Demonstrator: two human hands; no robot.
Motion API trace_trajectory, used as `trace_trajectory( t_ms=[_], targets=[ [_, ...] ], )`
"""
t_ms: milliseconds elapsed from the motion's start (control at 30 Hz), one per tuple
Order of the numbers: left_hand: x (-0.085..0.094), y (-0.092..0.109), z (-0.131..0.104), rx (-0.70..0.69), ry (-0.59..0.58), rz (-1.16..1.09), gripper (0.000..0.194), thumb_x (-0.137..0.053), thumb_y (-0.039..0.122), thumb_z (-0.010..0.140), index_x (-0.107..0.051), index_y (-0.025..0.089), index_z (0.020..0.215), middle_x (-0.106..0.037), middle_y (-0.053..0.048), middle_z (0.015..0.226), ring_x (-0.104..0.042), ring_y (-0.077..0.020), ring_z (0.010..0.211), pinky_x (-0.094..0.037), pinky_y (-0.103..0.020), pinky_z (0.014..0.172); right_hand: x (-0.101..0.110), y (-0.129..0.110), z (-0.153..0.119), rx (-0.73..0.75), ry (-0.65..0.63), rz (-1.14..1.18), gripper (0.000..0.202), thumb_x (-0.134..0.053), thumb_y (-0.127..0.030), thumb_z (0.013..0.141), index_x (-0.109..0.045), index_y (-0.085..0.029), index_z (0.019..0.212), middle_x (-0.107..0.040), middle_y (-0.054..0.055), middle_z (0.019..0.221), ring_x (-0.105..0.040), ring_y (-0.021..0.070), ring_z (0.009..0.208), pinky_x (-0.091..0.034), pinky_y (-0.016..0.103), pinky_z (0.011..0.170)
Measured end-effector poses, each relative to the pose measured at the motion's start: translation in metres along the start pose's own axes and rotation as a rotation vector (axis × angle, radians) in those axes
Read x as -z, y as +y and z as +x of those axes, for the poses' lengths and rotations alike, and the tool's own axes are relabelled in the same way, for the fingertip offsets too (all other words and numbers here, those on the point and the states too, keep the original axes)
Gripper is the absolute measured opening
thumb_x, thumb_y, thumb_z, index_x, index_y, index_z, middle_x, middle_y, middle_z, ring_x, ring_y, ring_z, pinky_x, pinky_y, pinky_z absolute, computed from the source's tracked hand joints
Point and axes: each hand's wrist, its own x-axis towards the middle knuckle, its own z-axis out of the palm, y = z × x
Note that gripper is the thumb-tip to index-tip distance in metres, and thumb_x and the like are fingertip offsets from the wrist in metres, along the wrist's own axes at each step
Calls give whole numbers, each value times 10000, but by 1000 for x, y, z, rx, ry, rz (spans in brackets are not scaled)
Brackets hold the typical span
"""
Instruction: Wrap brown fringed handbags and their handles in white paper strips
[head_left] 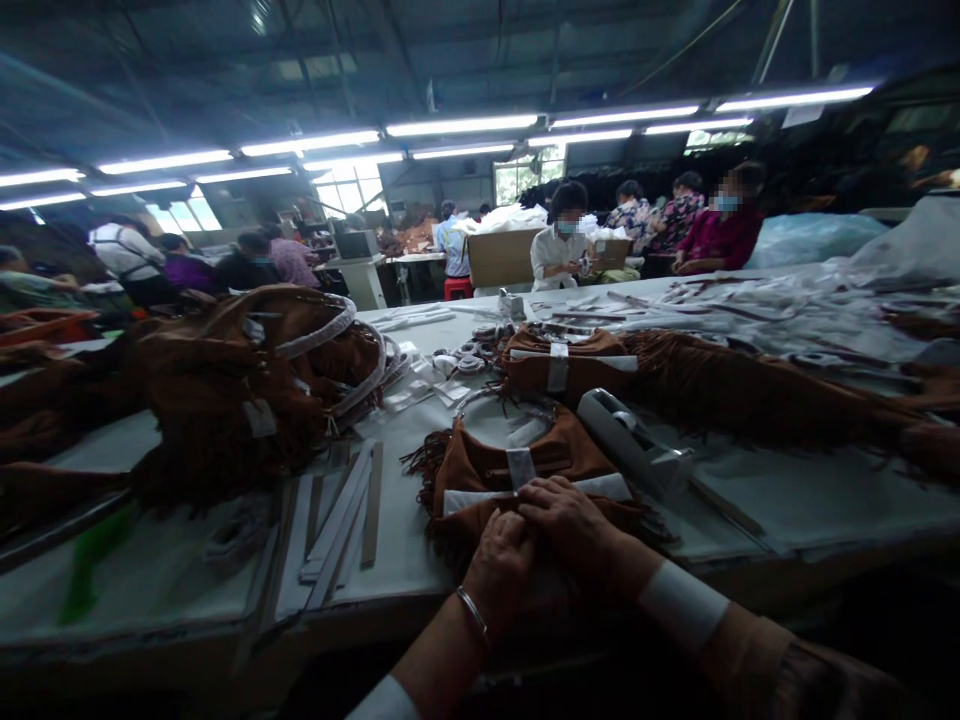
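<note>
A brown fringed bag [480, 462] lies on the white table in front of me, with a white strip across it and a pale tag over its middle. My left hand [501, 560], with a bracelet at the wrist, has its fingers curled at the bag's near edge; what they pinch, if anything, is too small to tell. Beside it my right hand [566, 515] rests on the bag just below the tag, fingers bent and close together. Whether the right fingers grip the bag is unclear. A grey tape dispenser [626, 435] stands right behind the bag.
Brown bags are piled [225, 400] at the left. White and grey strips [341, 525] lie left of my hands. Another brown bag [574, 362] and long fringed material [750, 385] lie behind. Plastic wrap covers the far right. Several people sit beyond the table [427, 340].
</note>
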Motion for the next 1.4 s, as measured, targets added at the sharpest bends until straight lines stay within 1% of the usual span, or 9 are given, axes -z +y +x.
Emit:
trace_trajectory(
  t_ms=[167,300,500,567,700,900,1000,1167,1400],
  targets=[
    [3,1,1,-24,57,23,254,-470,151,982,-673,199,1127,-627,-75,1009,-603,-210,971,-528,-471,1019,-13,2,-8,4,127,94,126,-621,-124,897,-719,-180,953,-698,78,1130,-596,217,1133,-461,382,1018],
    [4,1,-2,21,57,-29,273,-420,150,996,-647,170,1147,-612,-100,1068,-590,-222,1041,-566,-399,945,-2,-1,-12,-28,131,199,143,-567,-71,884,-679,-160,886,-692,77,998,-623,202,1006,-503,356,934],
    [-3,-3,-8,26,131,-19,264,-414,117,962,-600,152,1147,-604,-142,1159,-577,-252,1111,-564,-428,944,37,-3,-13,66,-58,320,484,-667,-136,782,-597,-189,1258,-624,105,1211,-590,227,1095,-485,362,974],
    [-2,-4,-8,19,124,-58,226,-430,116,950,-592,147,1105,-607,-143,1135,-578,-252,1084,-566,-433,925,40,-4,-10,64,-82,306,473,-673,-137,770,-609,-181,1237,-630,105,1187,-591,230,1088,-483,358,969],
    [5,-3,-5,9,71,-161,144,-456,117,944,-584,173,976,-611,-100,1023,-583,-218,961,-566,-392,860,23,-5,-4,31,-101,170,156,-608,-133,856,-696,-162,982,-671,94,1008,-614,219,968,-494,352,889],
    [7,0,-6,79,85,-223,136,-461,109,934,-573,176,894,-603,-79,949,-579,-201,877,-566,-357,784,-1,-2,-8,-18,1,64,109,-611,-123,899,-703,-147,847,-682,87,956,-596,208,905,-484,339,838],
    [5,-1,-9,114,67,-236,175,-475,121,914,-594,147,1040,-617,-118,1025,-602,-229,934,-578,-406,829,-1,-5,-13,-31,49,78,96,-628,-121,895,-694,-154,833,-686,68,948,-587,205,917,-467,344,854],
    [0,-6,-12,32,88,-137,562,-433,59,908,-399,114,1466,-494,-195,1443,-468,-279,1349,-497,-459,1071,0,-22,-23,-12,113,122,82,-638,-149,906,-678,-180,841,-699,47,954,-590,208,995,-419,364,921],
    [-8,-15,-13,-97,79,-116,348,-508,186,972,-615,167,1302,-658,-136,1297,-561,-294,1280,-510,-521,1056,6,-28,-35,-12,93,176,44,-644,-196,900,-676,-193,871,-704,51,958,-601,209,953,-418,365,889]
  ],
)
